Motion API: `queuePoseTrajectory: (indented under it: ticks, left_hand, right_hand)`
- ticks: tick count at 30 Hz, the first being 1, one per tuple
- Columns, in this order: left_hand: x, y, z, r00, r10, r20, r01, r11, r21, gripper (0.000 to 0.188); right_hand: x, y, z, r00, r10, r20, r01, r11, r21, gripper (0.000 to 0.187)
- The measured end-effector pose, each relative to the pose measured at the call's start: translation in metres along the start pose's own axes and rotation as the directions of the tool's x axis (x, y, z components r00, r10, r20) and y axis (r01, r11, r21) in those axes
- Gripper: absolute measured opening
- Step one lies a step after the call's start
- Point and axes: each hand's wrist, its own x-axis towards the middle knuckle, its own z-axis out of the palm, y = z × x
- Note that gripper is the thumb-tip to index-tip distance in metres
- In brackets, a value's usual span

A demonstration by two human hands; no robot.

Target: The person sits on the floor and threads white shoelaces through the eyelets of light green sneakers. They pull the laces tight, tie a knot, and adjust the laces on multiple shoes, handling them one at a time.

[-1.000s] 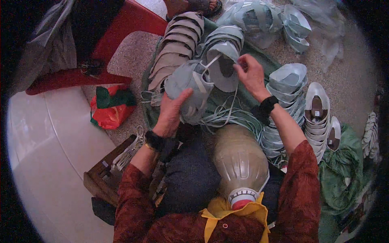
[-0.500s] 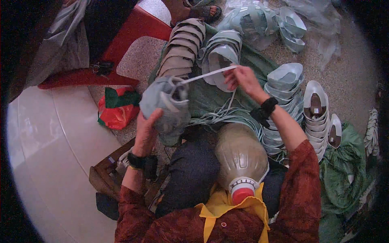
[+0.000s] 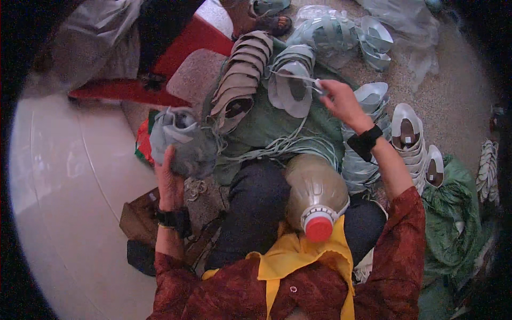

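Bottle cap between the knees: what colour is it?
The cap is red, seen best in the head view.

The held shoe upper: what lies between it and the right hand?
Head view: a tan upper stack, then a pale upper stack, crossed by a strand in the right hand.

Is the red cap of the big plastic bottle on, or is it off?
It is on: the red cap covers the mouth of the bottle, next to the white ring, and no opening shows.
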Motion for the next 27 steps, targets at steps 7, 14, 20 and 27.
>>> queuePoseTrajectory:
  ticks: [7,14,20,27]
  left_hand:
    - [-0.043,0.026,0.084,0.950,0.262,0.167,-0.267,0.964,0.005,0.056]
    - [-0.094,0.041,0.147,0.878,0.382,0.287,-0.417,0.906,0.072,0.074]
    - [-0.131,0.031,0.172,0.650,0.543,0.531,-0.591,0.801,-0.096,0.075]
    - [-0.147,0.021,0.174,0.646,0.302,0.701,-0.268,0.950,-0.162,0.073]
  right_hand:
    - [0.034,-0.177,-0.044,0.949,0.109,0.297,-0.275,0.747,0.605,0.038]
    - [0.038,-0.265,-0.102,0.992,-0.010,-0.123,0.060,0.909,0.413,0.048]
    - [0.013,-0.279,-0.149,0.979,0.198,0.055,-0.201,0.868,0.454,0.040]
    - [-0.044,-0.266,-0.170,0.903,0.338,0.266,-0.420,0.568,0.708,0.038]
